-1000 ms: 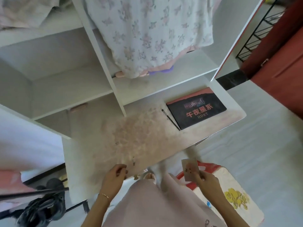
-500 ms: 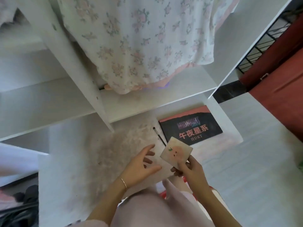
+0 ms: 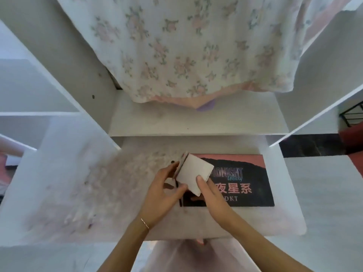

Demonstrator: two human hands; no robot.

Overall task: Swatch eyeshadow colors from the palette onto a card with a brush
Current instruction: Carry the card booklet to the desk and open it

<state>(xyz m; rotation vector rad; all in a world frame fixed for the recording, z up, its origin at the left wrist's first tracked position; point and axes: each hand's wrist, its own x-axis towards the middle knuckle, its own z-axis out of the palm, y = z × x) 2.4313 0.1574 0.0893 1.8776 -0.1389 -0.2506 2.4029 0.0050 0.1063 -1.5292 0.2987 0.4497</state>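
A small stack of pale cards (image 3: 194, 172) is held above the white shelf, plain side up. My right hand (image 3: 211, 190) grips its lower right edge, thumb on top. My left hand (image 3: 164, 190) holds the left edge, thumb at the lower corner and fingers at the top left, where the cards fan apart. The closed eyeshadow palette (image 3: 245, 180), black with pink lettering and a pink top band, lies flat on the shelf just behind and right of the cards. The thin black brush (image 3: 179, 200) lies beside the palette's left edge, mostly hidden by my hands.
The white shelf board (image 3: 78, 193) is stained pinkish brown across its middle. A floral cloth (image 3: 186, 46) hangs down over the upper shelf. White dividers rise at the left (image 3: 64, 99) and right (image 3: 318, 107). Grey floor lies to the right.
The cards came up from beside my lap to above the shelf and turned plain side up. My left hand moved in and took hold of their left edge. The view has closed in on the shelf.
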